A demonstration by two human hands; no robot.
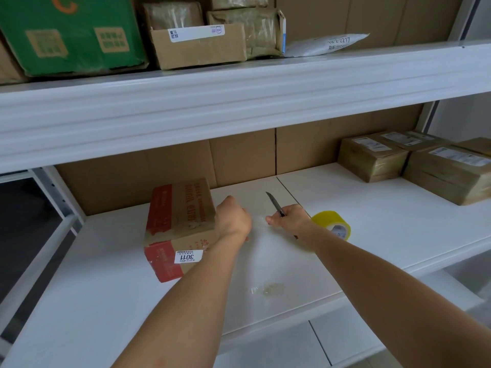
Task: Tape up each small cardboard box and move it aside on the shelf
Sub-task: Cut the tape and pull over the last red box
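A small cardboard box (179,224) with red print and a white "3011" label lies on the white shelf (106,288). My left hand (232,220) rests against the box's right side, its fingers curled round the end of a clear tape strip (259,221). That strip stretches across to my right hand (291,220). My right hand grips a knife (275,204) whose blade points up and away. A yellow tape roll (332,224) sits on the shelf just right of my right wrist.
Several taped brown boxes (414,166) stand at the shelf's right end. The upper shelf carries a green box (69,35), brown cartons (199,46) and a white mailer (326,45). Crumpled tape scraps (268,288) lie near the front edge.
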